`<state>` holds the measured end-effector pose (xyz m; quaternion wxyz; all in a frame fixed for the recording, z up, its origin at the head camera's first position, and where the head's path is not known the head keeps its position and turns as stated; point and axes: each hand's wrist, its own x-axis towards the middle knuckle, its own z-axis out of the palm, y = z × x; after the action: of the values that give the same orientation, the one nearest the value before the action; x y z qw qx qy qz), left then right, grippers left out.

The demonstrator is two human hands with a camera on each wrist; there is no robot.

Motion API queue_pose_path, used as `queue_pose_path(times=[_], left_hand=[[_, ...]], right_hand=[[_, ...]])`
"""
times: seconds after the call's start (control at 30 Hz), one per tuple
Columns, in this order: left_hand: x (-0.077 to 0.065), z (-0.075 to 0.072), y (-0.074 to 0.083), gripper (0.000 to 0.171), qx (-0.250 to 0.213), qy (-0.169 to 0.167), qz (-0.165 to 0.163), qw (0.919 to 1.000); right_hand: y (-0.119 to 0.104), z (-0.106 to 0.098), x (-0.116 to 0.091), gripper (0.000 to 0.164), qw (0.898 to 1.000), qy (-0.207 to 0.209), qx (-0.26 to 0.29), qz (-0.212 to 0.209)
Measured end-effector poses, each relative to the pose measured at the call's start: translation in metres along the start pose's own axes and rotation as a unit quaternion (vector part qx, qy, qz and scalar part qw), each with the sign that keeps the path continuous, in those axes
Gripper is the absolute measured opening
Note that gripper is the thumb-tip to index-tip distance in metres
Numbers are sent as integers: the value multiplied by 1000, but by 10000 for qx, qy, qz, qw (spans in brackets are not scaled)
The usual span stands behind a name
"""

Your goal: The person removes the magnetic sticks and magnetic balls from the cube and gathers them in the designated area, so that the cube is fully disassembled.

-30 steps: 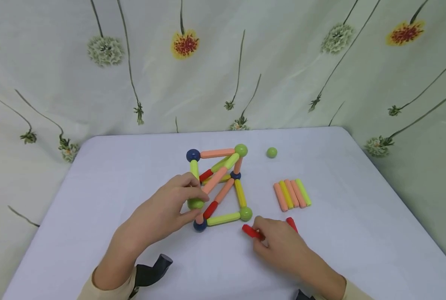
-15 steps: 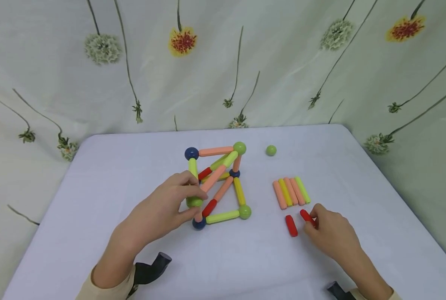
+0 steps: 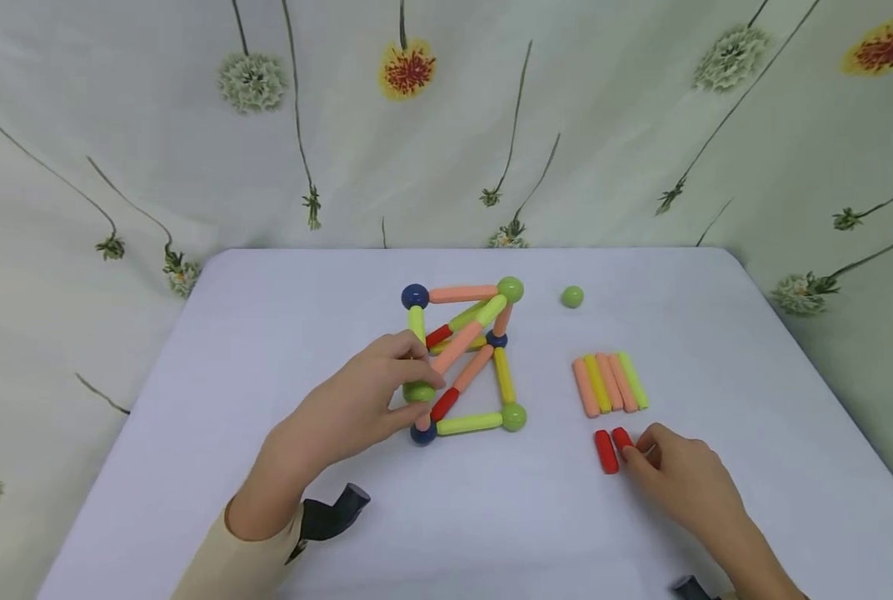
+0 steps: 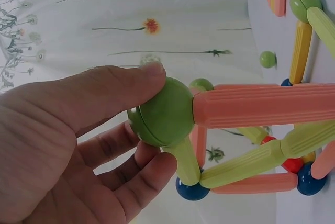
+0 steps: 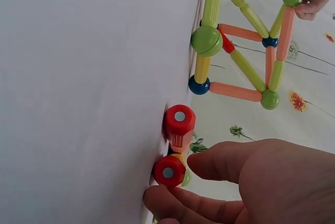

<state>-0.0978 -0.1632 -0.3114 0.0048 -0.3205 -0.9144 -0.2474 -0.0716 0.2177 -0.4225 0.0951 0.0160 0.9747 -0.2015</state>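
Observation:
A frame of magnetic sticks and balls (image 3: 471,423) stands on the table, with blue and green balls at its corners. My left hand (image 3: 360,400) pinches its near upper green ball (image 4: 170,111) between thumb and fingers; a salmon stick (image 4: 267,105) joins that ball. To the right, my right hand (image 3: 690,479) has thumb and fingertips about a short red stick (image 3: 622,439), which lies on the table. Beside it, on the left, lies a second short red stick (image 3: 606,452). In the right wrist view both red sticks show their round metal ends.
Behind the red sticks lies a row of salmon, yellow and light green sticks (image 3: 610,383). A loose green ball (image 3: 572,297) sits near the far edge of the white table (image 3: 304,283). A flowered cloth (image 3: 446,167) hangs behind.
My right hand has carried a red stick rightward past the other red stick, then brought it back close beside it. The left hand keeps hold of the green ball. The head view has turned slightly left.

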Motion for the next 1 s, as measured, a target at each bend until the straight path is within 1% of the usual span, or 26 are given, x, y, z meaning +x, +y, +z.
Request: queue_pose_path(times=[0.13, 0.3, 0.43, 0.5, 0.6, 0.67, 0.7, 0.73, 0.77, 0.8, 0.9, 0.93, 1.0], left_hand=[[4, 1, 2, 25, -13, -7, 52, 10000], [5, 3, 5, 24, 3, -30, 23, 10000], [4, 6, 7, 23, -26, -21, 35, 10000], [3, 8, 7, 23, -29, -35, 37, 10000], [1, 11, 7, 23, -49, -62, -2, 10000], [0, 12, 8, 23, -43, -88, -72, 9999], [-1, 12, 8, 24, -37, -95, -115, 9999], [-1, 11, 9, 24, -20, -97, -171, 9998], [-2, 11, 9, 25, 0, -88, -227, 9997], [-3, 10, 9, 25, 21, -76, -273, 9996], [-5, 6, 10, 27, 53, 62, -391, 9992], [-5, 4, 10, 27, 53, 134, -406, 9991], [-6, 1, 9, 28, 46, 269, -386, 9989]], right_hand=[[6, -3, -1, 23, 10000, 59, 65, 21], [11, -5, -3, 27, 9998, 146, 67, 86], [13, -9, -7, 28, 9994, 343, -16, 101], [11, -11, -9, 27, 9987, 514, -1, -21], [0, -10, -11, 18, 9939, 966, 190, -502], [-13, -8, -9, 11, 9846, 1346, 464, -1016], [-22, -7, -8, 8, 9787, 1444, 658, -1303], [-33, -6, -6, 8, 9726, 1452, 897, -1580], [-46, -5, -3, 11, 9666, 1356, 1150, -1845], [-59, -5, -1, 16, 9603, 1161, 1411, -2110], [-103, -6, 7, 30, 9401, 392, 2007, -2729], [-118, -7, 9, 35, 9334, 151, 2116, -2894], [-143, -8, 15, 42, 9226, -116, 2103, -3231]])
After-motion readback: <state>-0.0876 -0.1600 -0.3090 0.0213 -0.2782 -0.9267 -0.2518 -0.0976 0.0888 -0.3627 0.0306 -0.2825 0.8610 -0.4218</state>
